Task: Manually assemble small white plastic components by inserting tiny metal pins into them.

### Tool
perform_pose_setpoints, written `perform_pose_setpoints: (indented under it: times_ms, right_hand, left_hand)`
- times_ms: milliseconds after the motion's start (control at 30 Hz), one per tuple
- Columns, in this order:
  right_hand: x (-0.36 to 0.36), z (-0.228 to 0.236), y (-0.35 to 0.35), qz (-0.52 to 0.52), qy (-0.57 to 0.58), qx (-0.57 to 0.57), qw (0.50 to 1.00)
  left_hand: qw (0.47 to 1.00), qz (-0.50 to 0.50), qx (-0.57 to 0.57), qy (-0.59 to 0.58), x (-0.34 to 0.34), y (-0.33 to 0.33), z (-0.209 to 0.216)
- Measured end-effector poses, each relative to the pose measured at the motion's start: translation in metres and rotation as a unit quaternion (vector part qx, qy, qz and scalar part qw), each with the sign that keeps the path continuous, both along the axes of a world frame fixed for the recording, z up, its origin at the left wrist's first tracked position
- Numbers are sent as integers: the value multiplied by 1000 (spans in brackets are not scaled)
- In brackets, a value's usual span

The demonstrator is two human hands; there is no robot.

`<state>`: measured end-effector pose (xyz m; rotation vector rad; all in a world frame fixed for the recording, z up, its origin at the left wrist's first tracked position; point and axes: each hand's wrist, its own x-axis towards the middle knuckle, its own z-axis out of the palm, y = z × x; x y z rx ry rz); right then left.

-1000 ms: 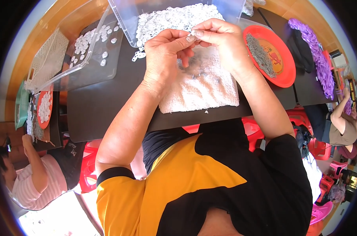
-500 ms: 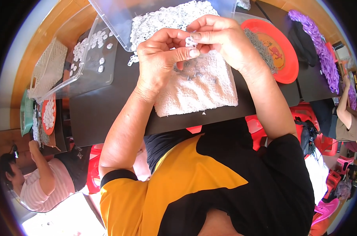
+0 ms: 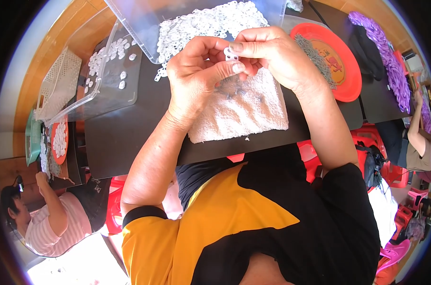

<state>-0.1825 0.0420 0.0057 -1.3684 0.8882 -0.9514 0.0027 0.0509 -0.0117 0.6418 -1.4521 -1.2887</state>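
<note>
Between my two hands is a small white plastic piece with holes (image 3: 231,55). My left hand (image 3: 192,76) pinches its lower side with thumb and fingers. From the other side, the thumb and fingertips of my right hand (image 3: 278,53) close on its upper edge. Finer details between the fingertips are hidden. Below the hands lies a folded pale pink towel (image 3: 244,114), with some small dark bits near its far end. Just beyond them, many similar white pieces (image 3: 189,33) are heaped in and at the mouth of a clear plastic box (image 3: 135,29).
On the right stands a red plate (image 3: 347,83) with a heap of small grey parts (image 3: 315,61). Farther right lies a purple bundle (image 3: 384,52). To the left, another clear box (image 3: 125,97) holds finished-looking white pieces (image 3: 111,52). A person (image 3: 58,216) sits at far left.
My right hand has come slightly down and nearer to me, its fingers more curled. The white piece has shifted a little downward, still between both hands.
</note>
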Motion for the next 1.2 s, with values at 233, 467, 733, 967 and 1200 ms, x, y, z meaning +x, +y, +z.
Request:
perform_pose_setpoints:
  times_ms: [233,467,733,967,1200]
  right_hand:
    - [4,7,6,17,-58,45,997]
    - [7,8,9,19,-48,27,998]
    - [7,9,9,0,-73,34,997]
    - [6,7,9,-1,-76,33,997]
    - [8,11,12,11,-50,15,999]
  left_hand:
    - [999,28,-18,-35,3,4,1]
    - [999,0,-50,4,3,9,1]
    - [998,-16,-28,46,-2,7,3]
    - [993,49,-111,-13,-1,0,-9]
    - [992,60,-106,-34,0,2,-6]
